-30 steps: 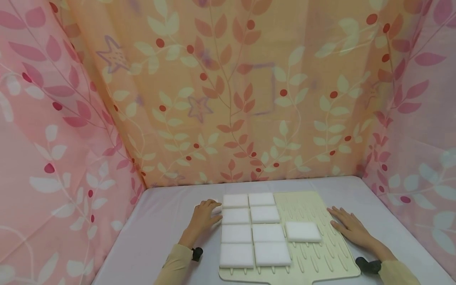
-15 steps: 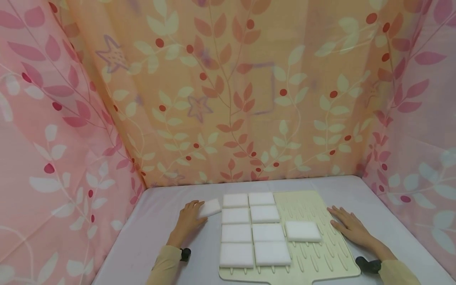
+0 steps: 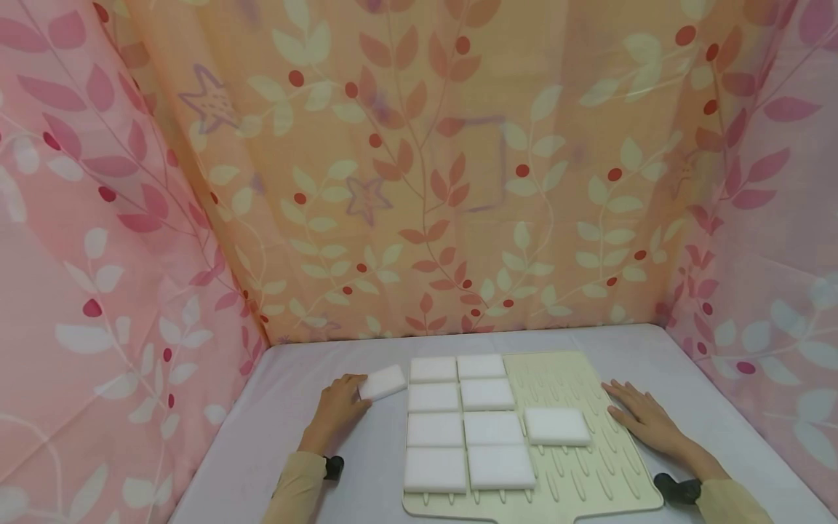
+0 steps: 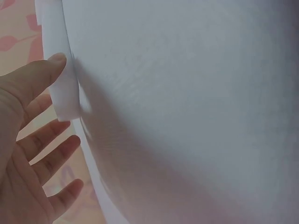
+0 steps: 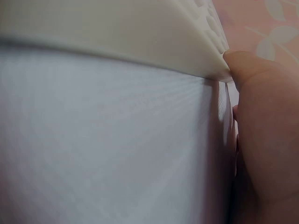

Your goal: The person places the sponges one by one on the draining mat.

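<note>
A loose white sponge [image 3: 385, 382] lies slightly askew on the table, its right end close to the mat's left edge. My left hand [image 3: 337, 409] holds its left end between thumb and forefinger. In the left wrist view the thumb [image 4: 44, 72] is against the sponge's side [image 4: 65, 95], and the other fingers spread past its end. Several white sponges [image 3: 435, 428] lie in two columns on a cream ridged drying mat [image 3: 563, 375], and a single sponge [image 3: 558, 425] sits right of them. My right hand [image 3: 644, 418] rests with extended fingers at the mat's right edge, thumb touching it.
A white cloth covers the table [image 3: 314, 364]. A patterned orange curtain [image 3: 419, 182] hangs behind it, with pink curtains [image 3: 98, 327] at both sides. The mat's handle [image 3: 533, 519] reaches the bottom of the head view.
My left hand has drawn back leftward from the mat's edge, uncovering more of the loose sponge. The right hand and the sponges on the mat have stayed in place.
</note>
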Available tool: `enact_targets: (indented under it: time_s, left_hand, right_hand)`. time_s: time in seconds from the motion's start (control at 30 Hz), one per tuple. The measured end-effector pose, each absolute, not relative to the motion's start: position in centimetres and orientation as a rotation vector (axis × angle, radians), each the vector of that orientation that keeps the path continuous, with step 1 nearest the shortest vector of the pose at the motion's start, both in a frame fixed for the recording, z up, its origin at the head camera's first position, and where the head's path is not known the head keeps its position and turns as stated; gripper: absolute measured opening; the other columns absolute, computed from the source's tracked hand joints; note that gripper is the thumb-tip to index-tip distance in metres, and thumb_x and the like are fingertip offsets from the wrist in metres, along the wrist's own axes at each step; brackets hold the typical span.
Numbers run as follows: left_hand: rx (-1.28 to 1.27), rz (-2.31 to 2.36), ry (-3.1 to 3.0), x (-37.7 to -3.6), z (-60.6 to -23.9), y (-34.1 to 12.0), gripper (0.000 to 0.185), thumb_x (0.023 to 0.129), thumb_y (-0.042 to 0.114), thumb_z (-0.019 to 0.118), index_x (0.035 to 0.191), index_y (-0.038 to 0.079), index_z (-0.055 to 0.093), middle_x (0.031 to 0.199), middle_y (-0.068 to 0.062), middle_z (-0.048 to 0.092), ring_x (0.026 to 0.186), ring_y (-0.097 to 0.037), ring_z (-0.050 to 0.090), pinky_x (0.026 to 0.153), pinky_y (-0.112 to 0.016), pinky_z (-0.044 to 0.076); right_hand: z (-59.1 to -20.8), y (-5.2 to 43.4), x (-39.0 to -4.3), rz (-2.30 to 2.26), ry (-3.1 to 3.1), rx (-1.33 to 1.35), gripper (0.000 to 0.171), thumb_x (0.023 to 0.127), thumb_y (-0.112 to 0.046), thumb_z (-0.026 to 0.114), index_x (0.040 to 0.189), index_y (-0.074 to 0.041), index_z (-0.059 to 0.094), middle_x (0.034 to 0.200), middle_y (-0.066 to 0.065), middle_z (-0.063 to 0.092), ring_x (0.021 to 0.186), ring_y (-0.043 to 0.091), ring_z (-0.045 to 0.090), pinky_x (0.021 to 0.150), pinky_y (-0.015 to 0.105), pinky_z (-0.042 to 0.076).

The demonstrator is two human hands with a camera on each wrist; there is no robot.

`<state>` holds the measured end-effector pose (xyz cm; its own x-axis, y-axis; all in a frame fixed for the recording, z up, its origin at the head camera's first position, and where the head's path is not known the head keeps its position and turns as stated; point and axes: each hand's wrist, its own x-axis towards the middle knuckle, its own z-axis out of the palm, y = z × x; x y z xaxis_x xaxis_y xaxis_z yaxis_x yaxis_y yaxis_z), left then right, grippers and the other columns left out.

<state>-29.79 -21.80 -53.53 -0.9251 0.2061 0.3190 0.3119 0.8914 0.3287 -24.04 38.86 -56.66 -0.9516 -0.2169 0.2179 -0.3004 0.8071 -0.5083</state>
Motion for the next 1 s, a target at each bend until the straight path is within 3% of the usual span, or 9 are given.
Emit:
enact_targets:
  time_s: [0.57, 1.0]
  left_hand:
    - [-0.417, -0.613, -2.707, -29.5, -52.3, -22.4, 0.05, 0.076, 0.028, 0.075, 0.12, 0.009, 0.061, 0.116, -0.014, 0.06, 0.102, -0.038, 0.057, 0.08, -0.055, 0.045]
    - [-0.544, -0.682, -2.65, -29.5, -50.3, -20.5, 0.05, 0.076, 0.03, 0.075, 0.119, 0.009, 0.062, 0.116, -0.013, 0.061, 0.105, -0.036, 0.057, 0.084, -0.054, 0.044]
  right_hand:
    - [-56.7, 38.9, -24.1, 0.833, -2.835, 0.413, 0.055, 0.095, -0.035, 0.05, 0.141, -0.008, 0.037, 0.143, 0.03, 0.031, 0.131, 0.054, 0.018, 0.107, 0.061, -0.004]
    - [-56.6, 38.9, -24.0, 0.863, -2.848, 0.41, 0.056, 0.095, -0.035, 0.049, 0.142, -0.008, 0.036, 0.143, 0.029, 0.029, 0.131, 0.054, 0.016, 0.106, 0.062, -0.006]
